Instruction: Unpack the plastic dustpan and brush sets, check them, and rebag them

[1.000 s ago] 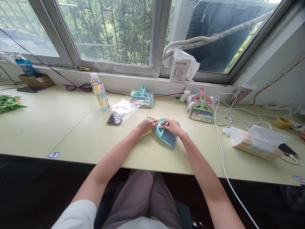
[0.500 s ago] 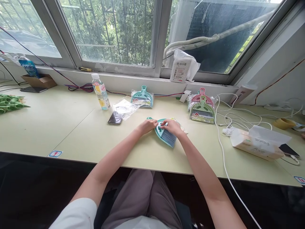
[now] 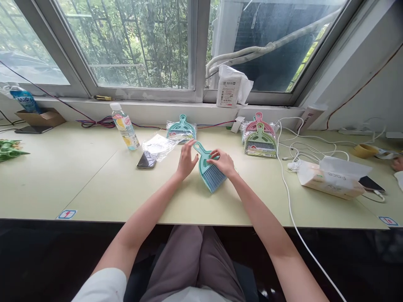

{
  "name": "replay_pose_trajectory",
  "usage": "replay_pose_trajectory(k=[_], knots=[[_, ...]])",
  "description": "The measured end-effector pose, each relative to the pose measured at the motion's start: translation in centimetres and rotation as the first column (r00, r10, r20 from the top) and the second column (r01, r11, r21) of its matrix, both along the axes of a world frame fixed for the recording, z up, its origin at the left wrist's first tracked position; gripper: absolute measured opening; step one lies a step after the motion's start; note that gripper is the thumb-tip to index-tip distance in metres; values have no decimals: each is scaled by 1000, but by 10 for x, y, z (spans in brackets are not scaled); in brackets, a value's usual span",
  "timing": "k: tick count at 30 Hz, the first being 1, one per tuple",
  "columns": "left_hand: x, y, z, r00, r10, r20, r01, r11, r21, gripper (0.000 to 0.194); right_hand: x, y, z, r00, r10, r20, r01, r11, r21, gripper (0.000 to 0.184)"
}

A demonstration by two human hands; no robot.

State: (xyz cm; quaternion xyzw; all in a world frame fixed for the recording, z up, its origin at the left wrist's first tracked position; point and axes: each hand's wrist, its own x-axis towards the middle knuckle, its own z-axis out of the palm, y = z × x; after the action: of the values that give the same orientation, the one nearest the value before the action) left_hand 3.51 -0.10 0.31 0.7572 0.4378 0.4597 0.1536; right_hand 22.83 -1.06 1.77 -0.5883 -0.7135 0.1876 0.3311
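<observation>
A teal hand brush and dustpan set [image 3: 204, 161] lies tilted on the table in front of me, with its handle pointing away and its grey bristles towards me. My right hand [image 3: 222, 162] grips the set at its right side, thumb and fingers on the brush's upper body. Just left of the teal handle, my left hand [image 3: 187, 160] is held open and apart from it, thumb and fingers spread. Behind my left hand lie a clear plastic wrapper [image 3: 162, 144] and a phone [image 3: 146, 160].
Wrapped brush sets stand at the back: a teal one [image 3: 181, 128], and a green one [image 3: 260, 140] before a pink one [image 3: 258, 117]. A bottle [image 3: 125, 128] stands left. White cables [image 3: 283, 176] and a tissue pack [image 3: 330, 178] lie right. Another person's hand [image 3: 397, 163] shows at the edge.
My left hand has let go of the teal handle, moved slightly left and opened. The brush set has turned more upright, its handle now uncovered. My view has shifted a little.
</observation>
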Motion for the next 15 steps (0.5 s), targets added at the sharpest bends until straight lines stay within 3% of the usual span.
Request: replay_pose_trajectory(k=[2, 3, 5, 6, 7, 10, 12, 15], knots=[[4, -5, 10, 961, -60, 270, 123, 967, -225, 48, -4, -2, 3, 990, -97, -102, 103, 993, 64, 29], [6, -8, 14, 927, -126, 353, 252, 906, -339, 48, -6, -3, 5, 980, -137, -142, 151, 984, 92, 29], [8, -13, 17, 860, -259, 439, 473, 727, -497, 49, -9, -6, 6, 964, -172, -201, 200, 971, 128, 30], [9, -14, 17, 841, -295, 454, 522, 663, -536, 50, -9, -6, 7, 961, -163, -221, 196, 971, 136, 30], [8, -14, 15, 834, -300, 462, 536, 638, -553, 52, -8, -6, 8, 960, -143, -240, 180, 973, 142, 28], [3, -4, 4, 850, -197, 488, 475, 689, -548, 53, 5, 0, 10, 947, -105, -304, 160, 974, 162, 18], [-6, 8, -5, 849, -92, 519, 411, 734, -541, 54, 22, 9, 9, 939, -149, -311, 212, 961, 179, 18], [-22, 25, -12, 814, 79, 576, 317, 770, -554, 49, 49, 22, 1, 977, -176, -116, 193, 969, 156, 26]])
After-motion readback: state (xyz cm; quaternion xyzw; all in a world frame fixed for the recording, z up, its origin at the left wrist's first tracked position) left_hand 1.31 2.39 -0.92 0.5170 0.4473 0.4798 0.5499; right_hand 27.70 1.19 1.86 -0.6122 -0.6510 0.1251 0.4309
